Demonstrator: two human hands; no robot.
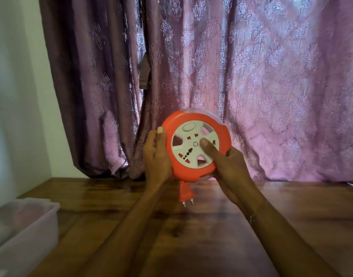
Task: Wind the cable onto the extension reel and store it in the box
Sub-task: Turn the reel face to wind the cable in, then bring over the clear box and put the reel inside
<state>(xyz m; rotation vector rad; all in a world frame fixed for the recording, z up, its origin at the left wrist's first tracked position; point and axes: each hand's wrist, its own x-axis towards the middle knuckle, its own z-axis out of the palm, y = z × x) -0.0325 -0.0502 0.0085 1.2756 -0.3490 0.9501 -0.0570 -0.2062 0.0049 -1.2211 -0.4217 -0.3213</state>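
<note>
The extension reel is being held upright above the worktop, its white socket face turned toward the camera and its axle running roughly toward the viewer. The cable appears almost fully wound: only the orange plug is hanging from the reel's lower edge, pins pointing down, just clear of the wood. The left hand is gripping the reel's left rim, thumb tip showing at the edge. The right hand is cupping the lower right rim from below, with its thumb pressing on the white hub, in my judgement positioned to turn it. Both hands are thus closed on the reel. The box, a pale translucent container, is sitting at the near left edge of the worktop, well apart from the reel and down to its left; the left hand is nearer to it. A patterned purple curtain is hanging behind.
</note>
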